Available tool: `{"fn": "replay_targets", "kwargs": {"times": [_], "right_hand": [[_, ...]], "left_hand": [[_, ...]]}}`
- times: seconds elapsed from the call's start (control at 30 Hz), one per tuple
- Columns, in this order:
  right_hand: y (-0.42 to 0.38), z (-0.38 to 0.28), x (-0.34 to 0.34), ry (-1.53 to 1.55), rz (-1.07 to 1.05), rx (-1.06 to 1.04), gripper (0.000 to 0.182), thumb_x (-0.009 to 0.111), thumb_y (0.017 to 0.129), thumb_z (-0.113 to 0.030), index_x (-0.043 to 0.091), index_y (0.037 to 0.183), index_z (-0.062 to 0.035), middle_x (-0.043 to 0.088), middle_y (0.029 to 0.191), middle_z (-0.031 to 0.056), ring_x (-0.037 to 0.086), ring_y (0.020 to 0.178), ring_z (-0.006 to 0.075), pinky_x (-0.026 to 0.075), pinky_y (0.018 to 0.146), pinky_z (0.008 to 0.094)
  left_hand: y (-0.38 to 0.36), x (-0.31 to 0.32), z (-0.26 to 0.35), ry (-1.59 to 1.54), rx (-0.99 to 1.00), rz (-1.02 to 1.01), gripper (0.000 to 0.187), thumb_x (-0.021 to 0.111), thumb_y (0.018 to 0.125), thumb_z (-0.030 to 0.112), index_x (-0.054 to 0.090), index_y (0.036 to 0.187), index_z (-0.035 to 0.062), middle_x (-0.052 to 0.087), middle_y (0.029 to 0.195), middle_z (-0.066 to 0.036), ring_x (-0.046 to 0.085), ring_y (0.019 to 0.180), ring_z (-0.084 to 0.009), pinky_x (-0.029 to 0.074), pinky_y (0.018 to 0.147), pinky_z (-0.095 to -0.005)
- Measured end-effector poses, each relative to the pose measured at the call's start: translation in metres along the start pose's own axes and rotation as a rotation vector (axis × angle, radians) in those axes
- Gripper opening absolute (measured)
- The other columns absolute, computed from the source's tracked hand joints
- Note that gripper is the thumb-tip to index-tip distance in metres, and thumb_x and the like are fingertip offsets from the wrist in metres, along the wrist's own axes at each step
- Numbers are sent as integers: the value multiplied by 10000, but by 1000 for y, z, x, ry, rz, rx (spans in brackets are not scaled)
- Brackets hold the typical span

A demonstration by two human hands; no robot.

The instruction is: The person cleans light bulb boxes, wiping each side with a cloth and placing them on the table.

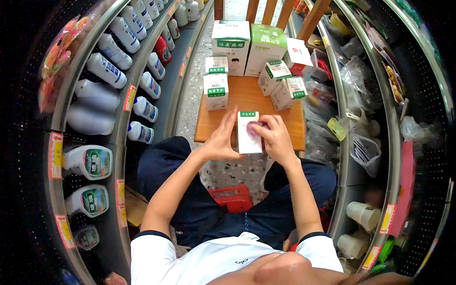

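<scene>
A small white box with a green top band [250,142] is upright at the front edge of the wooden chair seat [247,95]. My left hand [222,135] is beside the box's left side, thumb at its lower edge, fingers apart. My right hand [278,137] has its fingers pressed round a purplish crumpled thing [253,129] against the box's face. Two small green-and-white boxes [216,92] stand behind on the left. Two more small boxes [288,95] are on the right, turned at an angle.
Large boxes [231,42], one of them green [266,47], stand at the seat's back. Shelves with bottles [107,70] line the left. Shelves with plastic-wrapped goods [354,76] and cups [363,216] line the right. A red stool [232,198] is between my legs.
</scene>
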State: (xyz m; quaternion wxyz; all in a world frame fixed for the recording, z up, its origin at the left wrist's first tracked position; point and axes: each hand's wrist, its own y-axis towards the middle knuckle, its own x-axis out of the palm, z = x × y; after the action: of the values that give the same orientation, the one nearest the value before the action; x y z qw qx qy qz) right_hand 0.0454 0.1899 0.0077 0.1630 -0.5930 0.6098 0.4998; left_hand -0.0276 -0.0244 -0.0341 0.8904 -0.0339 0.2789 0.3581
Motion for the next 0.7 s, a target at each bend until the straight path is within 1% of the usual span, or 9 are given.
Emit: {"fn": "replay_targets", "kwargs": {"times": [0.07, 0.17, 0.2, 0.33, 0.43, 0.53, 0.6, 0.63, 0.7], "right_hand": [[12, 7, 4, -61, 12, -4, 356, 615, 766, 41, 715, 1082, -91, 621, 1082, 125, 562, 1045, 343, 504, 878, 428], [25, 18, 15, -111, 83, 8, 287, 651, 785, -48, 731, 1047, -133, 634, 1057, 96, 573, 1044, 319, 505, 871, 436], [30, 15, 13, -116, 64, 33, 274, 659, 799, -62, 731, 1056, -121, 639, 1058, 97, 575, 1054, 323, 504, 890, 437], [35, 16, 18, -138, 98, 28, 281, 667, 803, -69, 728, 1074, -107, 641, 1070, 94, 573, 1055, 323, 501, 897, 430], [29, 13, 18, -102, 119, 21, 302, 664, 795, -60, 725, 1088, -100, 638, 1079, 96, 566, 1050, 327, 498, 901, 425], [15, 5, 16, -91, 113, 21, 319, 657, 790, -48, 723, 1098, -99, 627, 1100, 106, 559, 1049, 330, 496, 907, 420], [5, -3, 13, -82, 77, 47, 331, 652, 785, -37, 722, 1103, -97, 618, 1116, 114, 555, 1049, 331, 495, 911, 418], [0, -8, 10, -64, 55, 61, 346, 639, 782, -4, 719, 1107, -88, 612, 1121, 122, 553, 1057, 332, 495, 913, 412], [-10, -19, 4, -28, 10, 90, 379, 614, 776, 62, 714, 1117, -69, 601, 1131, 139, 550, 1071, 335, 497, 918, 401]], "left_hand": [[0, 0, 0, -2, -10, -5, 1420, 899, 540, 293, -37, 1585, 79, 182, 1566, -286, 225, 1465, -441, 283, 1189, -480], [0, 1, -3, 32, 1, -4, 1444, 911, 532, 317, -46, 1585, 71, 162, 1587, -273, 228, 1473, -424, 270, 1195, -478], [0, 1, -3, 37, 3, -2, 1446, 911, 531, 320, -48, 1585, 70, 160, 1587, -274, 223, 1475, -424, 268, 1196, -478], [0, -1, 5, 0, -40, -7, 1389, 877, 545, 270, -24, 1580, 54, 190, 1552, -297, 265, 1440, -461, 309, 1177, -478], [-1, 0, 2, 39, -16, 22, 1401, 877, 539, 270, -37, 1578, 51, 206, 1543, -301, 276, 1434, -464, 313, 1175, -472], [0, 1, 1, -27, -71, -8, 1458, 911, 531, 335, -63, 1573, 33, 129, 1606, -269, 159, 1495, -420, 204, 1219, -469], [0, 2, 1, 7, -23, 26, 1443, 899, 527, 297, -60, 1577, 52, 186, 1560, -297, 235, 1456, -449, 275, 1190, -472], [0, 3, 0, 24, 2, 44, 1436, 893, 525, 278, -59, 1579, 62, 215, 1538, -311, 273, 1437, -463, 311, 1175, -474], [0, 5, -1, 34, 28, 57, 1439, 896, 525, 280, -60, 1578, 63, 215, 1537, -313, 275, 1434, -467, 307, 1176, -479]]}}
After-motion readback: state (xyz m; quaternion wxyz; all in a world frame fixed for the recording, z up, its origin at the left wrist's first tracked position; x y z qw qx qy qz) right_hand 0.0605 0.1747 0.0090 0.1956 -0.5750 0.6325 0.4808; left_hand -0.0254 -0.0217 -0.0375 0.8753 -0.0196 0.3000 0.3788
